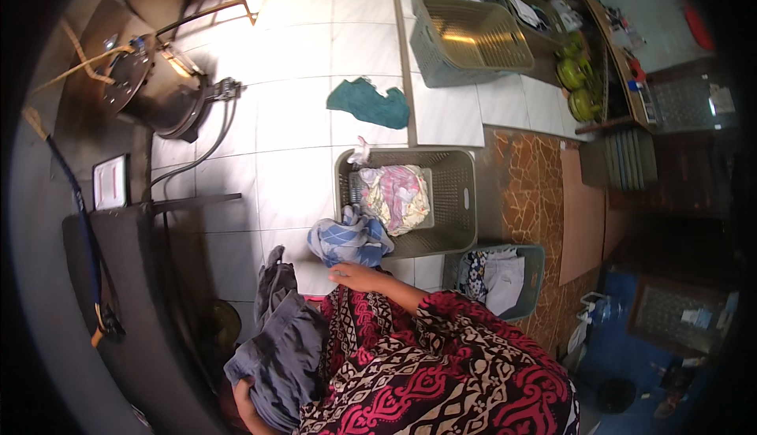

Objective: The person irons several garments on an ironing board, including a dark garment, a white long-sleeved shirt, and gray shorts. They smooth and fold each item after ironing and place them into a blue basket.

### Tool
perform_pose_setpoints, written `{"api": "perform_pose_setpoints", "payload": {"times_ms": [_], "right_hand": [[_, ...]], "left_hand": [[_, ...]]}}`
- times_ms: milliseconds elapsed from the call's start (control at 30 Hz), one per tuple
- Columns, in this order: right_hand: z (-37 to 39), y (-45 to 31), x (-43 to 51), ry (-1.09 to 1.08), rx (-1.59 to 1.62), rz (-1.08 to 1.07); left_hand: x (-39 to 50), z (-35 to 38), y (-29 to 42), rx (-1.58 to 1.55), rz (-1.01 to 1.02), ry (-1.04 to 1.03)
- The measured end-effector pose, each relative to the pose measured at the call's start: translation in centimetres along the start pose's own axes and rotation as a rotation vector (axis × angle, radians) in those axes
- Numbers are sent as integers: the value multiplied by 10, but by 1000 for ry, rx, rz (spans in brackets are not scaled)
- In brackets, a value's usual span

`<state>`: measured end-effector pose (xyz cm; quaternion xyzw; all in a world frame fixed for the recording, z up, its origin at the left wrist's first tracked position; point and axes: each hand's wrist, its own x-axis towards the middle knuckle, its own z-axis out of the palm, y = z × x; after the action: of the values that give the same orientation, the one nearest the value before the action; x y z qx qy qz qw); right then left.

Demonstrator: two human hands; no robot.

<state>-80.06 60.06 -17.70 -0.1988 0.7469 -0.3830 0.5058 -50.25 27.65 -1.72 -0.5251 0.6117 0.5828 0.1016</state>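
My left hand [241,392] is at the lower left, gripping the edge of a dark grey garment [284,352] that drapes beside my patterned dress. My right hand [350,276] reaches to a blue checked cloth [349,240], which hangs over the near left corner of a grey-green plastic laundry basket [468,169]; whether the fingers grip the cloth cannot be seen. Inside the basket lie a crumpled cream cloth [378,198] and a pink and white cloth [402,189]. A teal cloth [372,104] lies on the white floor tiles beyond the basket.
A smaller basket of folded clothes [539,275] stands at the right. More laundry baskets [440,62] are at the top right, near green gas cylinders [576,83]. A dark bench-like surface [112,269] and a metal machine or tank with a hose [165,95] are on the left.
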Motion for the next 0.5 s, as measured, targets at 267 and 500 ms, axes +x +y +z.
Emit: {"api": "perform_pose_setpoints", "payload": {"times_ms": [267, 500], "right_hand": [[41, -179, -30, -612, 104, -252], [53, -360, -34, -805, 77, -43]], "left_hand": [[-27, 25, 50, -287, 234, -149], [-131, -60, 66, -357, 284, 151]]}}
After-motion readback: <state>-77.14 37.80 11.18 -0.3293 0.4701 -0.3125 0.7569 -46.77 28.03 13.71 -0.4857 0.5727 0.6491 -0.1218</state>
